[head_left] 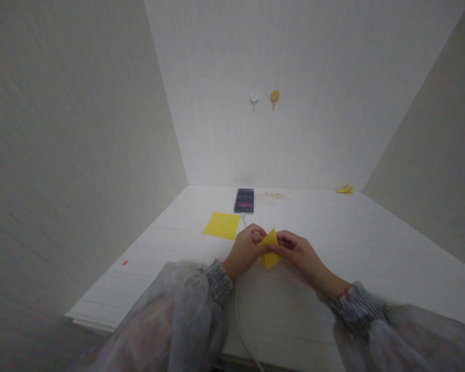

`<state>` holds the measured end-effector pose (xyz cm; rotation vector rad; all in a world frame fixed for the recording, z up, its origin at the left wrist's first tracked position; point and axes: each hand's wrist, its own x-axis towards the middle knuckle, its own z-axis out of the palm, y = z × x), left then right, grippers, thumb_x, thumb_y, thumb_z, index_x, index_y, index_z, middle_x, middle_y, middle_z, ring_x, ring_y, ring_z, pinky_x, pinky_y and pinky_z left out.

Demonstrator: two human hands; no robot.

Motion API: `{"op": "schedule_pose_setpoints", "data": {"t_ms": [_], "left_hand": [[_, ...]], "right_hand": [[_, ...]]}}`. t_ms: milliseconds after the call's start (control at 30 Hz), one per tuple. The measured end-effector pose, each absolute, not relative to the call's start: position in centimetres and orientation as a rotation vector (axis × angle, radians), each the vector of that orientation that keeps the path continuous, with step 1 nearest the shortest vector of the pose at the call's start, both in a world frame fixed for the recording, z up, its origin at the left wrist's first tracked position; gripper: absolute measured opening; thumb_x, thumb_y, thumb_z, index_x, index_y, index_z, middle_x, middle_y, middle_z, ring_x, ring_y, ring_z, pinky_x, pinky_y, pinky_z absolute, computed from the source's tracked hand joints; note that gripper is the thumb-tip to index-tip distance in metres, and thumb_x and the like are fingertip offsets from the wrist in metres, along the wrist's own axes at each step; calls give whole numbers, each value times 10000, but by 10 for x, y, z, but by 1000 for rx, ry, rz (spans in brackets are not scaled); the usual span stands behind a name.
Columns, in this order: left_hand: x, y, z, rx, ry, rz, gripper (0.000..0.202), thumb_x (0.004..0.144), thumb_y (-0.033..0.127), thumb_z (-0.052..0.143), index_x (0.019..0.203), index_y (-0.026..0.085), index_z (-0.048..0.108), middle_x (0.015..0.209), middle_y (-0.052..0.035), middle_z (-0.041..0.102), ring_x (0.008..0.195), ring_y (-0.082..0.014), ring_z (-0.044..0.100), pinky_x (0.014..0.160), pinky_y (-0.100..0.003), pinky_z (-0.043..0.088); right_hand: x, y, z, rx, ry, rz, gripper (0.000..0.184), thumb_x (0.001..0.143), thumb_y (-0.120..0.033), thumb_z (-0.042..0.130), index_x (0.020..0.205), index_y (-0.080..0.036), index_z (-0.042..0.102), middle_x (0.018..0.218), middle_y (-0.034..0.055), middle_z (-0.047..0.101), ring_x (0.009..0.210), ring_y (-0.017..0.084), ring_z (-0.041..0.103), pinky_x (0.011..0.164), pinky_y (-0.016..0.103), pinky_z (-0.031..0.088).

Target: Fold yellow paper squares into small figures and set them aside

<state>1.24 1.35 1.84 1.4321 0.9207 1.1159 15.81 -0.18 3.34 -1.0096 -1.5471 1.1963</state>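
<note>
A folded piece of yellow paper (269, 258), roughly diamond-shaped with a point at the top, is held up between both hands above the white table. My left hand (246, 250) pinches its left edge, thumb in front and fingers behind. On the opposite edge, my right hand (300, 253) is closed in a similar pinch. Parts of the fingers are hidden behind the paper. Just left of my left hand, a flat yellow paper sheet (221, 226) lies on the table.
A phone (244, 201) lies near the back wall, with a white cable (237, 315) running toward the front edge. A folded yellow paper piece (345, 189) sits at the back right. Two hooks, white (254, 97) and yellow (275, 96), are on the wall. A small orange scrap (125, 263) lies left.
</note>
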Motion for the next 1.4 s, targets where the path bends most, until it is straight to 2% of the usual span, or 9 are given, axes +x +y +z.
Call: {"op": "schedule_pose_setpoints", "data": {"t_ms": [133, 267, 367, 567, 700, 900, 1167, 1300, 1400], "left_hand": [[13, 13, 20, 1394, 813, 1134, 363, 575, 300, 670, 792, 160, 415, 687, 25, 537, 556, -70, 518, 541, -200, 407], [13, 10, 25, 1345, 715, 1133, 331, 607, 283, 645, 797, 164, 402, 792, 10, 538, 567, -63, 537, 547, -201, 412], [12, 8, 28, 1310, 704, 1129, 303, 623, 281, 632, 791, 161, 409, 746, 12, 550, 570, -74, 546, 551, -206, 413], [10, 9, 28, 1229, 719, 1152, 228, 607, 225, 635, 734, 136, 467, 670, 9, 566, 571, -72, 537, 548, -192, 406], [8, 10, 31, 1157, 758, 1119, 186, 573, 174, 632, 709, 122, 515, 618, 11, 564, 550, -83, 540, 527, -204, 426], [6, 9, 34, 1086, 717, 1088, 187, 579, 199, 631, 722, 105, 556, 646, -25, 600, 599, -118, 579, 558, -236, 460], [6, 9, 34, 1055, 732, 1099, 135, 574, 162, 609, 694, 109, 579, 622, -14, 593, 567, -105, 566, 543, -225, 459], [5, 7, 35, 1073, 733, 1117, 116, 596, 171, 569, 682, 99, 597, 642, -29, 598, 608, -124, 577, 583, -258, 474], [5, 7, 35, 1111, 748, 1126, 121, 608, 200, 582, 673, 98, 593, 602, -15, 583, 575, -105, 563, 569, -238, 465]], "right_hand": [[163, 0, 31, -1025, -1554, 1073, 152, 649, -316, 614, 737, -193, 601, 701, 6, 577, 660, 144, 531, 626, 271, 432], [168, 1, 29, -1026, -1474, 1035, 216, 648, -301, 625, 842, -206, 611, 750, 14, 582, 684, 142, 530, 625, 267, 435], [169, 1, 29, -996, -1487, 963, 200, 653, -287, 627, 841, -218, 621, 806, 23, 583, 734, 150, 536, 649, 267, 439], [169, -1, 32, -978, -1582, 841, 85, 667, -279, 612, 697, -202, 635, 729, 22, 586, 700, 150, 545, 627, 265, 447], [170, -1, 31, -960, -1569, 853, 54, 666, -249, 613, 690, -206, 635, 727, 14, 582, 700, 143, 543, 628, 258, 443], [171, 0, 30, -950, -1554, 853, 45, 662, -227, 611, 694, -211, 639, 733, 9, 576, 704, 140, 536, 623, 253, 435], [169, -2, 34, -934, -1542, 899, 49, 646, -192, 598, 664, -208, 640, 731, 4, 564, 705, 134, 521, 627, 245, 411], [169, -2, 33, -974, -1489, 990, 56, 651, -205, 576, 666, -198, 629, 701, -1, 573, 668, 132, 518, 616, 253, 409], [169, -2, 32, -985, -1486, 1020, 68, 662, -209, 565, 680, -197, 630, 699, -1, 584, 667, 132, 524, 630, 258, 409]]}}
